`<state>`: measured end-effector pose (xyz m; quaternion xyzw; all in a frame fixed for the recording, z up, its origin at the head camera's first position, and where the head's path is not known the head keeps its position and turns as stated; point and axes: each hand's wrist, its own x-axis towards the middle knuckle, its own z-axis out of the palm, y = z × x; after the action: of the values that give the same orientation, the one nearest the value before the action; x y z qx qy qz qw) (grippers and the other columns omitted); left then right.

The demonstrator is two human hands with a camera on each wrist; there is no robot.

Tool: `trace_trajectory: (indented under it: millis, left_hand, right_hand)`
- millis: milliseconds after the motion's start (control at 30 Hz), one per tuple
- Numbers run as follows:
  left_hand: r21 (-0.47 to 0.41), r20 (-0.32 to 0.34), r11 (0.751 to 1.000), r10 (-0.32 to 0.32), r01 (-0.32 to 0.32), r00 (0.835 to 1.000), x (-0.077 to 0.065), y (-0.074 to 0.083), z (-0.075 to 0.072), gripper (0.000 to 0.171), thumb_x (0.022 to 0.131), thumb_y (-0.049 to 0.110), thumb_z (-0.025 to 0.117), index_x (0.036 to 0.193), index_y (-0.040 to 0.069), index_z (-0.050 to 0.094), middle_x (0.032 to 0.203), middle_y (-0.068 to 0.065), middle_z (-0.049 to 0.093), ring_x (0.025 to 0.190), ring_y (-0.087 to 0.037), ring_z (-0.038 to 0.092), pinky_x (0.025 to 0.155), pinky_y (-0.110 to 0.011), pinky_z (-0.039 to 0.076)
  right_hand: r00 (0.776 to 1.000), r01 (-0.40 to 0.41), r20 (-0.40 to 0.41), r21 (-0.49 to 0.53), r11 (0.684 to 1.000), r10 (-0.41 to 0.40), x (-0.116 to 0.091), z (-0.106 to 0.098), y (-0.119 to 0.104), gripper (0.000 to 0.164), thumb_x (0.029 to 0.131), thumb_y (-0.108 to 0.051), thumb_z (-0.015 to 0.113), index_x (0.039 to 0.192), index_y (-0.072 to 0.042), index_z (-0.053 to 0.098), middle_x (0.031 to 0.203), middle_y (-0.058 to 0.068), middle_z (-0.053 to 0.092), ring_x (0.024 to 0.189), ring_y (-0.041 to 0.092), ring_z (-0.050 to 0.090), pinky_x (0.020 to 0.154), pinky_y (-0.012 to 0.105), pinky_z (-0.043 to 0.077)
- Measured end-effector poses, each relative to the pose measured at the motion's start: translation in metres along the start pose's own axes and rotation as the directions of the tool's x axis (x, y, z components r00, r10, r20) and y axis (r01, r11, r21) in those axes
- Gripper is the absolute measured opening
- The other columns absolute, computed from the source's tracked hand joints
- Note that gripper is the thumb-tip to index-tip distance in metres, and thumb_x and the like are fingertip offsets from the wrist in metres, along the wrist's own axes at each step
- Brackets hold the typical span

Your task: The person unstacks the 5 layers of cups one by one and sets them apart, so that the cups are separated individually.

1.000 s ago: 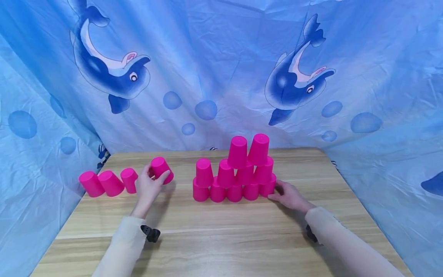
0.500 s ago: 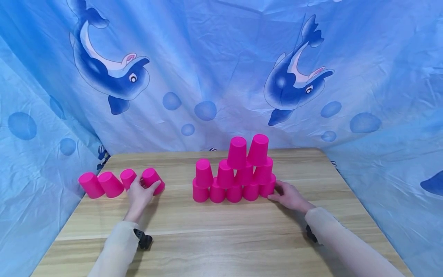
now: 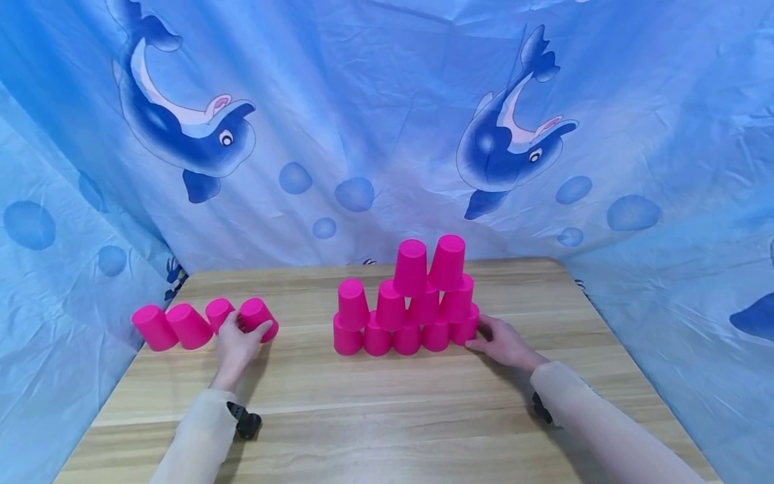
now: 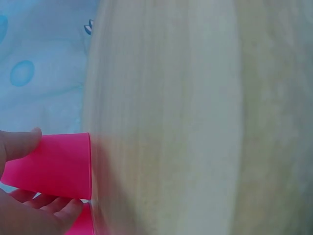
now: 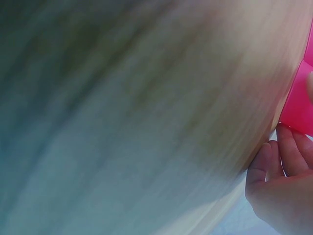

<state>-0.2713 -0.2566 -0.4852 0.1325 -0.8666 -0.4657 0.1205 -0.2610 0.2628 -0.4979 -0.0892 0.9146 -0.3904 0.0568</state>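
My left hand [image 3: 234, 348] grips the rightmost pink cup [image 3: 259, 317] of a row on the left, thumb on one side and fingers on the other. In the left wrist view, this upside-down cup [image 4: 54, 166] has its rim at the tabletop, with another cup close to the fingers. On the right stands a stack of upside-down pink cups: several at the bottom, several in the middle tier and two on top [image 3: 411, 265]. My right hand [image 3: 506, 344] holds the bottom row's right-end cup [image 3: 464, 328] between thumb and fingers; the right wrist view shows only part of that cup [image 5: 297, 105].
Several pink cups [image 3: 154, 328] lie along the left of the wooden table [image 3: 387, 417], their sides close together. A blue curtain [image 3: 375, 121] with printed dolphins hangs behind the table and at both sides. Between row and stack, bare wood shows.
My left hand has brought its cup left and down, from beside the row to its right end on the table. The right hand and the stack have stayed put.
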Motion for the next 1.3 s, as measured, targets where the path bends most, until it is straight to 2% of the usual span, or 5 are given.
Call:
trace_trajectory:
  millis: [500,833,967,1167,1300]
  left_hand:
    - [0.076,-0.032,0.997,0.03,-0.028,0.999,0.002,0.005,-0.004,0.081,0.083,0.031,0.076,0.145,0.0,0.034,0.132,-0.026,0.049,0.117,-0.042,0.048,0.095,-0.054,0.042]
    - [-0.056,-0.105,0.97,0.231,-0.238,0.967,-0.006,0.063,-0.015,0.089,0.08,0.039,0.077,0.149,0.008,0.029,0.147,-0.013,0.037,0.133,-0.029,0.036,0.103,-0.045,0.035]
    - [-0.102,-0.137,0.928,0.342,-0.357,0.93,-0.018,0.1,-0.006,0.081,0.078,0.031,0.08,0.143,0.003,0.04,0.14,-0.016,0.046,0.128,-0.03,0.044,0.103,-0.041,0.037]
    - [-0.145,-0.152,0.822,0.532,-0.551,0.833,-0.042,0.151,0.015,0.068,0.075,0.022,0.084,0.131,-0.001,0.054,0.127,-0.017,0.058,0.117,-0.029,0.055,0.098,-0.037,0.043]
    - [-0.19,-0.123,0.772,0.594,-0.606,0.795,-0.055,0.176,0.029,0.066,0.074,0.018,0.084,0.131,0.001,0.055,0.125,-0.013,0.06,0.116,-0.024,0.056,0.097,-0.035,0.043]
  right_hand:
    - [0.998,0.064,-0.007,0.017,0.998,-0.063,-0.001,0.001,0.003,0.07,0.082,-0.025,0.077,0.141,-0.003,0.044,0.137,0.015,0.05,0.125,0.034,0.046,0.099,0.047,0.04]
    - [0.999,0.051,-0.004,0.017,0.999,-0.05,-0.002,0.001,0.001,0.069,0.083,-0.023,0.076,0.141,-0.003,0.044,0.137,0.016,0.049,0.125,0.035,0.046,0.099,0.048,0.04]
    - [0.999,0.04,-0.004,0.017,0.999,-0.04,-0.002,0.0,0.0,0.069,0.083,-0.023,0.076,0.141,-0.003,0.044,0.137,0.016,0.049,0.126,0.035,0.045,0.099,0.048,0.04]
    - [0.999,0.039,-0.002,0.003,0.999,-0.039,-0.002,0.001,0.0,0.07,0.083,-0.023,0.076,0.141,-0.002,0.043,0.137,0.017,0.049,0.125,0.035,0.046,0.099,0.047,0.04]
    - [0.999,0.035,-0.006,0.005,0.999,-0.035,-0.001,0.002,0.001,0.07,0.083,-0.023,0.076,0.141,-0.002,0.043,0.138,0.016,0.049,0.126,0.035,0.045,0.099,0.047,0.04]
